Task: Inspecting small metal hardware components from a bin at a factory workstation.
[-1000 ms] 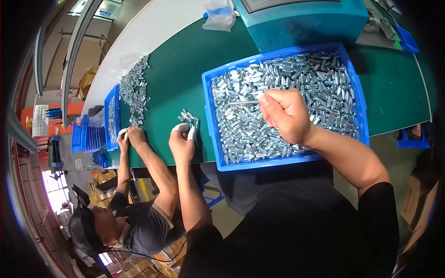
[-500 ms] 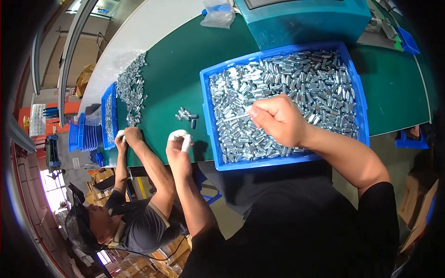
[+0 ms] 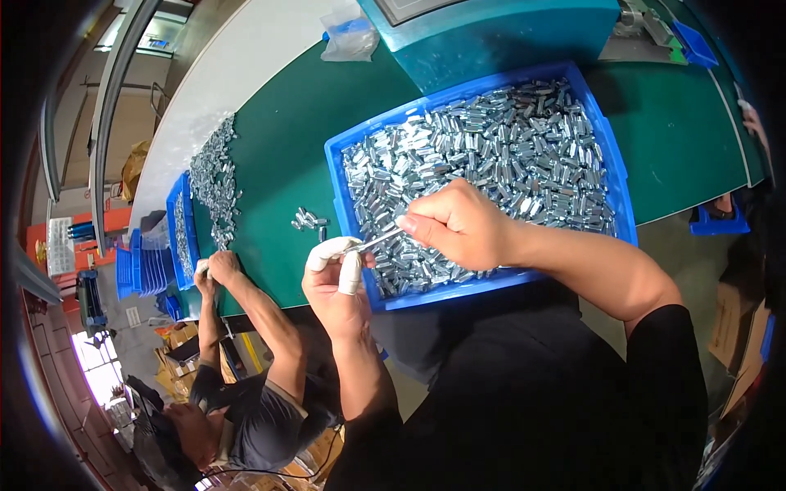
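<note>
My right hand (image 3: pixel 458 225) is closed round a thin metal rod (image 3: pixel 383 239), which points left over the near left corner of a blue tray (image 3: pixel 483 288). At the rod's far tip, my left hand (image 3: pixel 337 286) pinches with thumb and forefinger, both in white finger covers. Whatever sits between those fingertips is mostly hidden by them. The tray is full of small silver hexagonal metal pieces (image 3: pixel 491 147). Just left of the tray, a few loose pieces (image 3: pixel 307 218) lie on the green table mat (image 3: pixel 282 147).
A teal machine (image 3: pixel 499 41) stands behind the tray, beside a clear plastic bag (image 3: pixel 350 37). On the left, a co-worker's hands (image 3: pixel 219 268) are near a heap of metal pieces (image 3: pixel 214 180) and a smaller blue tray (image 3: pixel 183 233). Stacked blue bins (image 3: pixel 146 266) stand beyond.
My hands have come together: the left moved right and the rod in my right hand came down to the left fingertips. The whole view has shifted slightly.
</note>
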The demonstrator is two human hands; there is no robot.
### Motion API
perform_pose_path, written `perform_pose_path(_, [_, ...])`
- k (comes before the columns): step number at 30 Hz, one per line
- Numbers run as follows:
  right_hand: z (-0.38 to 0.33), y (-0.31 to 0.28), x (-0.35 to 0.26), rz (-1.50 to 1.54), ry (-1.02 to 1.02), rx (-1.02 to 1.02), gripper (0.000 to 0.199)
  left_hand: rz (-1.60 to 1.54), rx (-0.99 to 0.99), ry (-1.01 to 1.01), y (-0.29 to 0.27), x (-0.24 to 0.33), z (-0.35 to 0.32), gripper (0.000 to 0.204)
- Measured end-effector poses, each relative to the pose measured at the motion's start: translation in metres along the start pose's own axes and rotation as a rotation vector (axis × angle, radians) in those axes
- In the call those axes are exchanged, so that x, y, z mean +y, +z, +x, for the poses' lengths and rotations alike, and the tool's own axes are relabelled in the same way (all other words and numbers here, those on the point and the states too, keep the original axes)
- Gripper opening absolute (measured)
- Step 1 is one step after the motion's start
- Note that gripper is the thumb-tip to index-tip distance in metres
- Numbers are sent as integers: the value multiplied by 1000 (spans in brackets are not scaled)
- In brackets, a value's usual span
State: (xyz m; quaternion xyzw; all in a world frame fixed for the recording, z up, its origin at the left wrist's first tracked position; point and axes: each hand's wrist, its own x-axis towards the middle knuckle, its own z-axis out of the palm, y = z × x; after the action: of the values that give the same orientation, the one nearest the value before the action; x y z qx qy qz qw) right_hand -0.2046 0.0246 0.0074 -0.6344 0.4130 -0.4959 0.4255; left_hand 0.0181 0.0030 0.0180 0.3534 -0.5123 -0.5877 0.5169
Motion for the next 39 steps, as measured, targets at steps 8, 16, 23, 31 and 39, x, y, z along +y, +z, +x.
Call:
perform_pose_path(8, [-4,5,3,-111,-46,84,31,37,11,-38,14,-12,-5,19])
perform_pose_path(16, [-4,8,5,-282,-252,125,29,-56,-13,-210,7,-8,-6,18])
perform_pose_path(23, [-5,9,-4,169,31,-33,39,117,-75,57,23,-19,-12,15])
perform_pose_path(31, [2,-2,-3,216,130,-96,39,497,-133,350,21,-23,2,14])
perform_pose_path(39, [3,-5,-3,-71,7,235,36,105,64,235,-9,-15,17,19])
